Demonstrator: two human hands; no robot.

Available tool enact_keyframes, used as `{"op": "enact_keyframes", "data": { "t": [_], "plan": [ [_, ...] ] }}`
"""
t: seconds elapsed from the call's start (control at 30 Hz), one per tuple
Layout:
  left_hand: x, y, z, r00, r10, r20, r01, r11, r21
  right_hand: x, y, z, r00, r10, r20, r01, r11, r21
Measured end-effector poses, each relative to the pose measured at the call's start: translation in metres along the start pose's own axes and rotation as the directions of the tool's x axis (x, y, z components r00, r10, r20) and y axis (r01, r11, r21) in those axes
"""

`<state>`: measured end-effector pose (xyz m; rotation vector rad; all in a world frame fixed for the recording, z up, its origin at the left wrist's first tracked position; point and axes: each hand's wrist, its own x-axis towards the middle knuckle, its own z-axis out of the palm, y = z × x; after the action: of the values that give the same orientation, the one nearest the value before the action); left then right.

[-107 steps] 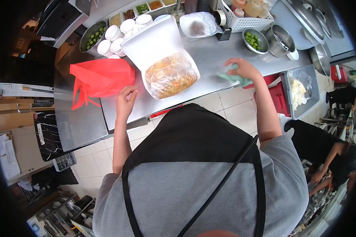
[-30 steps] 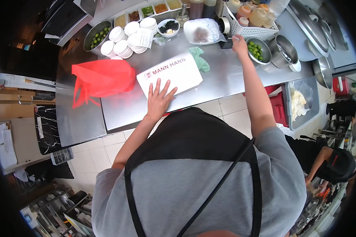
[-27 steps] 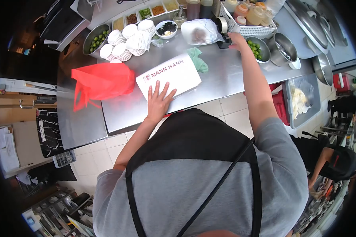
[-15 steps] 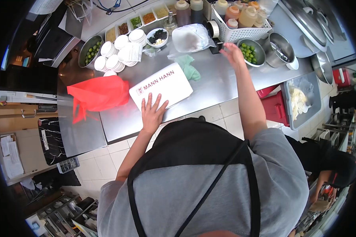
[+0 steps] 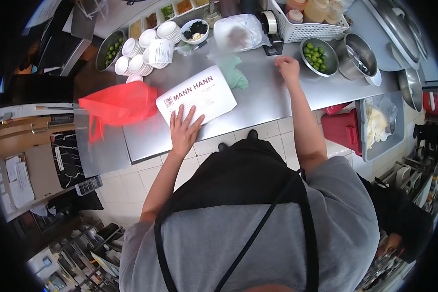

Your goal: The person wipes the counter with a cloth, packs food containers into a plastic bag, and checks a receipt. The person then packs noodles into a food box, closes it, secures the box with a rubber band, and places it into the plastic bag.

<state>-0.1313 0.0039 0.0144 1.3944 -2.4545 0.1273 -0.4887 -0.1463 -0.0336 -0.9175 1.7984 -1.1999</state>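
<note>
My left hand (image 5: 184,134) lies with fingers spread on the front edge of a white box (image 5: 199,97) printed "MANN HANN". My right hand (image 5: 288,69) is above the steel counter, its fingers curled and pinched together; whatever is in them, if anything, is too small to make out. Just beyond it stands a black tape dispenser (image 5: 274,45) with a roll of tape (image 5: 269,22). A red bag (image 5: 119,104) lies left of the box. Behind the box's right corner is a crumpled green cloth (image 5: 235,73).
Stacked white lids (image 5: 168,30), a bowl of dark and pale food (image 5: 194,32) and a plastic-wrapped pack (image 5: 238,31) line the back. At right are a bowl of limes (image 5: 319,57), a steel pot (image 5: 356,56) and a bottle basket (image 5: 306,32). Another person (image 5: 399,219) is behind on the right.
My right hand has drawn back from the tape dispenser toward me, and its fingers have closed. My left hand stays on the box. The whole view has shifted slightly.
</note>
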Motion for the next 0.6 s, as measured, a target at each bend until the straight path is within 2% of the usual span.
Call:
{"op": "enact_keyframes", "data": {
  "t": [0.07, 0.1, 0.17, 0.23, 0.3, 0.37, 0.5, 0.6],
  "plan": [
    [0.0, 0.0, 0.001, 1.0, -0.004, -0.03, 0.004, 1.0, -0.014, -0.027, -0.006, -0.008, 0.998, -0.053, -0.027, 0.056, 0.988, 0.143],
    [-0.001, 0.0, 0.001, 0.998, 0.001, -0.058, -0.003, 1.0, -0.031, -0.045, -0.011, -0.006, 0.999, -0.045, -0.016, 0.047, 0.988, 0.146],
    [-0.002, 0.0, 0.0, 0.997, 0.0, -0.076, -0.003, 0.999, -0.04, -0.096, -0.029, 0.004, 0.981, -0.013, 0.195, -0.041, 0.962, 0.27],
    [-0.002, -0.001, 0.0, 0.991, 0.0, -0.131, -0.009, 0.998, -0.065, -0.15, -0.027, 0.032, 0.932, 0.005, 0.362, -0.089, 0.973, 0.214],
    [-0.003, -0.001, 0.001, 0.99, 0.001, -0.141, -0.011, 0.997, -0.073, -0.195, -0.025, 0.059, 0.876, -0.099, 0.472, 0.025, 0.987, 0.162],
    [-0.006, -0.003, 0.003, 0.987, 0.002, -0.16, -0.015, 0.997, -0.08, -0.219, -0.022, 0.084, 0.847, -0.026, 0.532, -0.033, 0.994, 0.1],
    [-0.008, -0.002, 0.006, 0.982, -0.053, -0.18, 0.025, 0.988, -0.153, -0.235, 0.002, 0.114, 0.867, -0.024, 0.497, -0.042, 0.992, 0.121],
    [-0.011, -0.005, 0.01, 0.963, -0.085, -0.258, 0.02, 0.969, -0.246, -0.24, 0.007, 0.121, 0.895, 0.003, 0.446, -0.029, 0.998, 0.05]
  ]
}}
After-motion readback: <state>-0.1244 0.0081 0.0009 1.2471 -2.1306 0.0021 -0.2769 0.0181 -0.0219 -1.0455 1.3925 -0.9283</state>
